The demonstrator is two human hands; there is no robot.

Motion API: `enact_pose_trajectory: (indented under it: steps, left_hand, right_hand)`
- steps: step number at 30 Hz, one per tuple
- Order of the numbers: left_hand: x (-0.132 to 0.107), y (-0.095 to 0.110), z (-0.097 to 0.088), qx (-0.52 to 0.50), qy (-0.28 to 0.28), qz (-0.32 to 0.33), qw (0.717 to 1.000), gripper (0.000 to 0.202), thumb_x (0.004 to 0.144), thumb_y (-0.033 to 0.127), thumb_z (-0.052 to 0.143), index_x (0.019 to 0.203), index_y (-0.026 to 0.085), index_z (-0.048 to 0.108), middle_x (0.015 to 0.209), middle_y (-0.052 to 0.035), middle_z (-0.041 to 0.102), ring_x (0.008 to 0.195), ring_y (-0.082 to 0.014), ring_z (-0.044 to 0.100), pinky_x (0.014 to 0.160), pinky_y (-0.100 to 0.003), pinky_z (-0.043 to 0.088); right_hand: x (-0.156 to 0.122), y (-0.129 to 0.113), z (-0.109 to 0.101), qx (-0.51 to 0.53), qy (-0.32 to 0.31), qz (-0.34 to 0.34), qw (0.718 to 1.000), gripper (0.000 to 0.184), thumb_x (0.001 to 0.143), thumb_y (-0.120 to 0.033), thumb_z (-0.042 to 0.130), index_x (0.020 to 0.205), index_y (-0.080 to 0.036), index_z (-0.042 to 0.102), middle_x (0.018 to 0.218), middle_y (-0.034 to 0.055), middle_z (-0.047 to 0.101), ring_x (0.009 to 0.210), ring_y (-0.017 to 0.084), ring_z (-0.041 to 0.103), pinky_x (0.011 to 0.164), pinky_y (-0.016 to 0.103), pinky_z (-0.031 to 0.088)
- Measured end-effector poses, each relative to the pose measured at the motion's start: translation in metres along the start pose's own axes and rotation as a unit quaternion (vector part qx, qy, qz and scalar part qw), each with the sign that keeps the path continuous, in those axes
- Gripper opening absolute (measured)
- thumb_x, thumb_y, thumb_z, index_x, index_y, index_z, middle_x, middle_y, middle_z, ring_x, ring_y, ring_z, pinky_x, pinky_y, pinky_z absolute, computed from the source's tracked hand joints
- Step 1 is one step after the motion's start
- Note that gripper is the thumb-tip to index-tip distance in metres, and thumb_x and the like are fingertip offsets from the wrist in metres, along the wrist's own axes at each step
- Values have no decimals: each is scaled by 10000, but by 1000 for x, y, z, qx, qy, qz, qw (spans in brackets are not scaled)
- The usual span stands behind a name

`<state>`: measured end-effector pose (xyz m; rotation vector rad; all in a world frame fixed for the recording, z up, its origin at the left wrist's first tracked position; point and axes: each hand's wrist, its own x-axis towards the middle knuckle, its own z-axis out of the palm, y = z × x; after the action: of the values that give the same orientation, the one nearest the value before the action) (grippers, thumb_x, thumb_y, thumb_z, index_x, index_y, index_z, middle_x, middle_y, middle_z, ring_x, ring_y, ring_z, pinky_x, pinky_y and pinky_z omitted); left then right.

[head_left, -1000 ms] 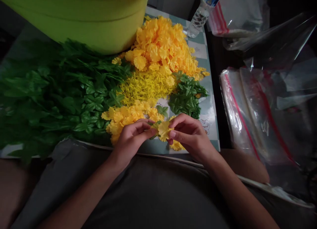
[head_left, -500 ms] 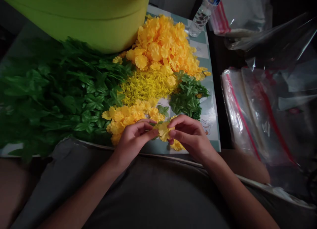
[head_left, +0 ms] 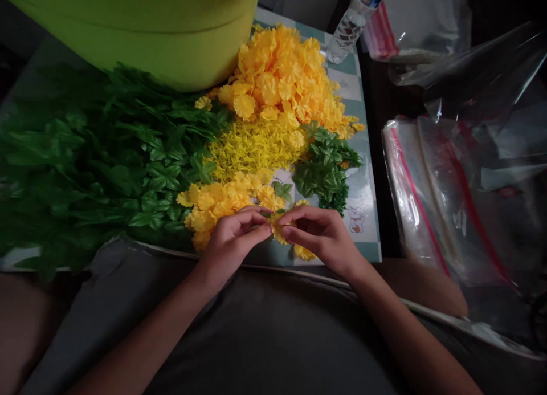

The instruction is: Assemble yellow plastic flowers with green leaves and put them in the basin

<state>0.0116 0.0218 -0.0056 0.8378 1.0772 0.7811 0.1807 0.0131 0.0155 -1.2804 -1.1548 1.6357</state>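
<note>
I see a yellow flower [head_left: 278,233] between the hands, over the table [head_left: 366,248] by its near edge. The left hand [head_left: 233,235] pinches it at one side; the right hand [head_left: 322,232] has thumb and fingertips closed on the other. A green bit [head_left: 280,211] shows behind it, too hidden for me to make out. Beyond the left hand I have a small flower heap [head_left: 213,210], then yellow sprigs [head_left: 252,150], then a larger orange-yellow heap [head_left: 286,76] beside a green tub [head_left: 162,36]. Dark leaves [head_left: 111,150] cover the table's left; a smaller leaf pile [head_left: 322,164] sits right. A bottle [head_left: 344,36] is at the far right corner, clear bags [head_left: 410,201] past the right edge.
</note>
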Motion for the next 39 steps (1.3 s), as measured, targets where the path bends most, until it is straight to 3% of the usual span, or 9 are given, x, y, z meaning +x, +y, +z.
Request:
enact_pose_trajectory:
  steps: [9,13,18,22,25,28,33,36,39]
  left_hand:
    - [0,-1,-2,9,-20,19,1000,202,819,312,602,686,190,692,1072,-54,610,1120,-216,524,952,-308,382]
    - [-1,3,-1,49,-33,29,998,177,763,332,676,683,174,685,1051,-65,599,1118,-215,523,953,-298,386]
    - [0,2,-1,2,-7,-9,1000,129,726,293,708,680,179,671,1064,-42,623,1040,-188,555,894,-279,403]
    - [1,1,-2,-24,11,-37,999,127,713,283,713,660,177,669,1060,-36,646,1003,-171,556,844,-259,400]
    - [1,2,-1,-45,17,-45,998,111,723,259,697,656,173,676,1025,-37,655,1031,-166,537,826,-234,387]
    - [1,3,0,-71,22,-52,996,118,713,257,699,641,165,680,972,-38,644,977,-156,531,767,-216,392]
    - [1,-1,1,-113,44,-57,991,112,704,278,715,681,169,713,889,-23,624,846,-133,519,722,-216,392]
    - [2,-3,0,-130,35,-45,990,143,734,318,699,735,178,728,886,-30,631,878,-150,527,745,-230,402]
    - [1,-2,0,-79,18,-28,996,166,739,337,707,731,172,724,961,-37,630,924,-158,532,757,-228,402]
  right_hand:
    - [5,18,6,56,15,6,998,129,679,-230,770,802,-213,733,739,-4,660,597,83,556,585,245,471]
    - [5,19,9,66,2,-11,998,102,697,-235,756,791,-227,716,722,-17,638,609,88,550,607,251,473]
    - [5,5,-10,-16,-42,0,999,296,711,-192,721,998,-222,657,798,-10,609,709,106,572,667,261,473]
    - [12,0,-40,-135,165,-31,976,140,761,-204,635,896,-168,651,686,-20,578,609,95,532,574,247,419]
    - [17,4,-51,-253,230,-53,938,100,741,-144,601,826,-145,654,633,-26,552,547,83,474,523,240,367]
    - [15,6,-43,-265,168,-49,948,84,763,-159,594,821,-147,653,661,-11,579,587,94,507,553,243,389]
    - [5,2,-15,-104,43,-56,992,107,828,-257,602,898,-182,633,770,-3,572,700,99,538,635,238,438]
    - [3,7,-7,-87,7,-83,993,101,801,-220,646,896,-188,630,837,4,556,728,99,526,678,249,451]
    - [4,15,-4,-108,-13,-105,989,85,793,-198,656,872,-184,629,866,16,544,770,117,536,716,274,459]
